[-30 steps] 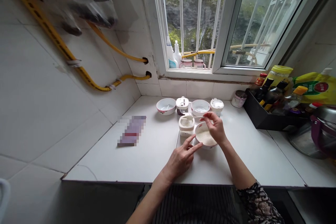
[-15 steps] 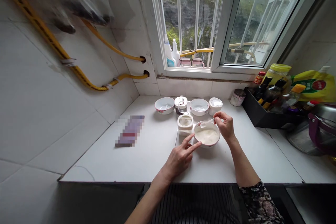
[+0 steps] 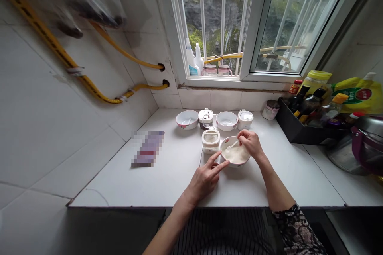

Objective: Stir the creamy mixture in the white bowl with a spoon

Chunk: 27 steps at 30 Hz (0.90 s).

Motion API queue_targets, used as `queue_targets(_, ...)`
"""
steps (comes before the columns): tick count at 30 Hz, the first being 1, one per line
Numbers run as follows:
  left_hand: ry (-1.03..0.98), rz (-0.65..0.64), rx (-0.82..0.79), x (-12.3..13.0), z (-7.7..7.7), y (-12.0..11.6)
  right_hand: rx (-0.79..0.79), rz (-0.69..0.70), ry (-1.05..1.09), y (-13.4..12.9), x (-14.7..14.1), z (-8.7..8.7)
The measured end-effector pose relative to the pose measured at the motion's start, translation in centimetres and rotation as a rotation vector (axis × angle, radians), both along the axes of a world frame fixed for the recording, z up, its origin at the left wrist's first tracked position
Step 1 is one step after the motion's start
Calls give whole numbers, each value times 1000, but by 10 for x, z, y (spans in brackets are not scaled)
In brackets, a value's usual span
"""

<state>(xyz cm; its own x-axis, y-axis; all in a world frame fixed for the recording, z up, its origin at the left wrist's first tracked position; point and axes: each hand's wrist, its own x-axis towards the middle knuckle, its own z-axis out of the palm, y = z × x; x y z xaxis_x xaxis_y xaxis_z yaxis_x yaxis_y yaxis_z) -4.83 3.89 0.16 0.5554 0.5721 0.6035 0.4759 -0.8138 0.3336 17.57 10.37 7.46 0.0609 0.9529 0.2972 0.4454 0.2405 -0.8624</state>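
Observation:
A white bowl with a floral pattern stands on the counter, holding pale powder. My right hand pinches the handle of a small white spoon, whose tip is at the powder in the bowl. Against the bowl's near left rim rest the stretched, spread index and middle fingers of my left hand. Just left of the bowl is a lidded seasoning jar, pale contents showing through its top.
Behind stand two white bowls and two seasoning jars. A blurred purple packet lies left. At right are a black box of bottles, a small jar and a metal pot.
My right hand has moved slightly left and down, bringing the spoon from the bowl's far rim into the powder. My left hand keeps its place at the rim.

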Motion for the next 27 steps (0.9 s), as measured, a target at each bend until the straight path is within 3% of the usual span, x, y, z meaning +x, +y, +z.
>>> queue_targets(7, 12, 9, 18, 0, 0, 0, -141, -17, 358, 5, 6, 3)
queue_targets(18, -16, 4, 32, 2, 3, -1, -168, -36, 483, 4, 5, 7)
queue_targets(23, -10, 20, 24, 2, 1, 0, -39, 28, 471, 4, -14, 6)
queue_targets(27, -17, 12, 10, 1, 0, 0, 195, 103, 209, -1, -30, 3)
